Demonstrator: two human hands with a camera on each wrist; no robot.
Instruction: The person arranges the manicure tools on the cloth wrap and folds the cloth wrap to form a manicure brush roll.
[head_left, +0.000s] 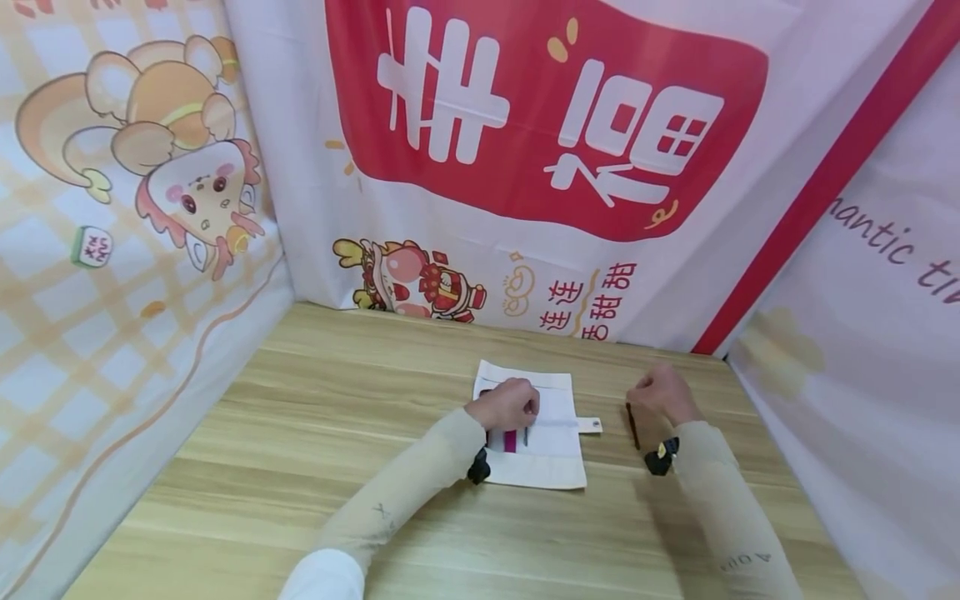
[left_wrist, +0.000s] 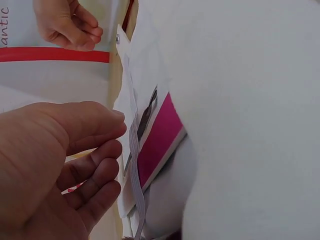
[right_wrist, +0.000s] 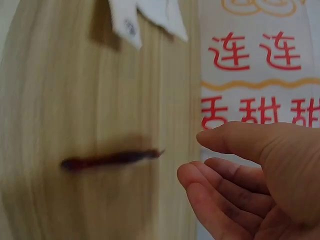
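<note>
My left hand (head_left: 508, 406) hovers over an opened white fabric pouch (head_left: 551, 472), its fingers loosely bent. In the left wrist view, its fingertips are close beside a grey elastic band (left_wrist: 133, 145); I cannot tell whether they touch it. Behind the band lie a magenta-and-white flat piece (left_wrist: 160, 137) and a slim dark metallic tool (left_wrist: 146, 117). My right hand (head_left: 666, 395) is above the table to the right, thumb and fingers apart with nothing between them. Below it lies a slim dark reddish-brown stick (right_wrist: 110, 161), blurred, narrowing to a thin tip.
The pouch's snap tab (head_left: 591, 425) sticks out to the right, towards the stick. All this lies on a wood-grain table (head_left: 360, 375). Printed cloth walls (head_left: 300, 208) enclose the table at the back, left and right.
</note>
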